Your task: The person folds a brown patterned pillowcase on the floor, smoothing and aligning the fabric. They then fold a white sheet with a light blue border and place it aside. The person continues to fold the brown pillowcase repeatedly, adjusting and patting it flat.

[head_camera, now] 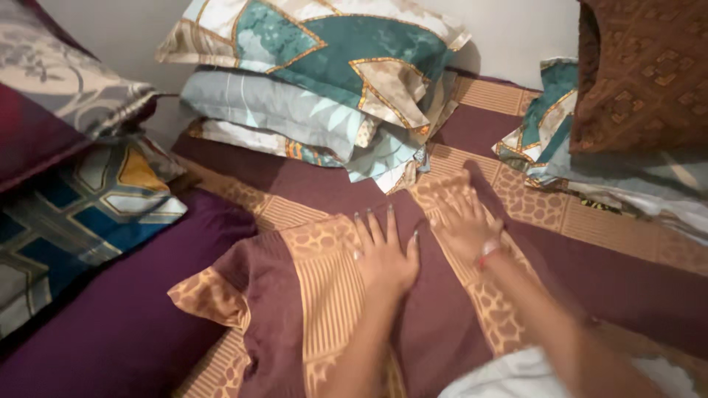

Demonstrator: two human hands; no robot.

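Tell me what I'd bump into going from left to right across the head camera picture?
Blue patterned pillow → left hand → right hand, both flat on the maroon and tan pillow → brown patterned cloth at top right.

Head view, steeply down, close over the bed [118, 324].
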